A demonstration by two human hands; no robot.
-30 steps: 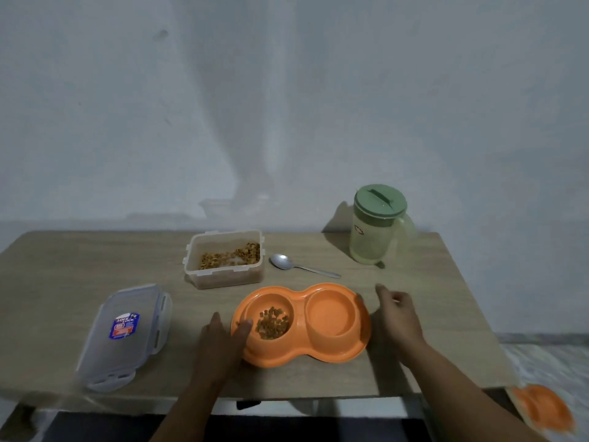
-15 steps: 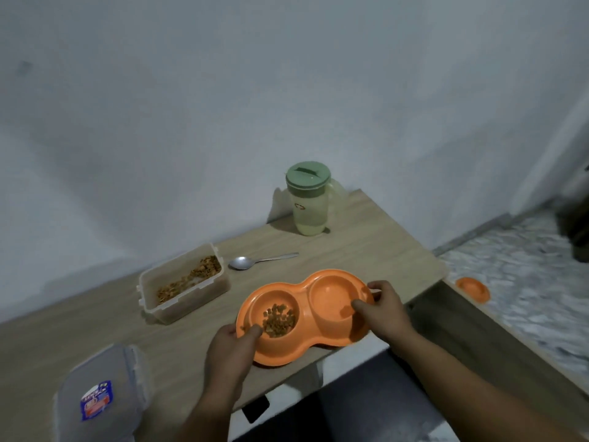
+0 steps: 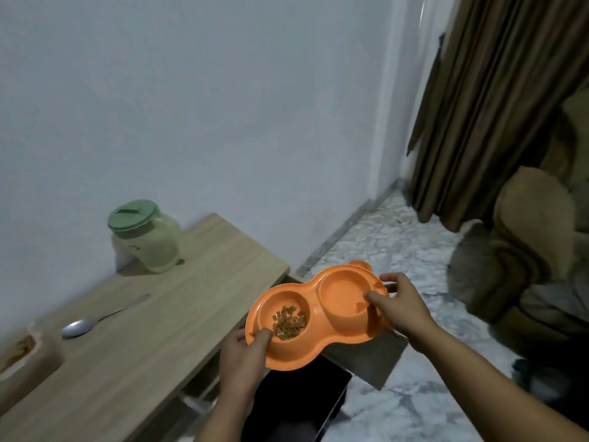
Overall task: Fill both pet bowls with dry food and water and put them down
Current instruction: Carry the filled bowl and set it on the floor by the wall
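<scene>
An orange double pet bowl (image 3: pixel 322 336) hangs in the air past the right end of the wooden table (image 3: pixel 153 330), above the floor. Its left well holds brown dry food (image 3: pixel 289 319); the right well looks wet or holds clear water. My left hand (image 3: pixel 245 352) grips the bowl's left rim with the thumb inside. My right hand (image 3: pixel 400 306) grips the right rim, thumb over the edge. A pale green water jug (image 3: pixel 146 234) with a green lid stands at the table's back edge.
A metal spoon (image 3: pixel 95 320) lies on the table, and the food container (image 3: pixel 22 349) sits at its left edge. A marble floor (image 3: pixel 414 250) spreads to the right. Brown curtains (image 3: pixel 471 106) and a brown armchair (image 3: pixel 526 244) stand at the far right. A second orange bowl (image 3: pixel 360 265) peeks from behind the held one.
Both hands have lifted the orange double bowl off the table and carried it right, beyond the table's end. My view has swung right toward the floor, curtains and armchair.
</scene>
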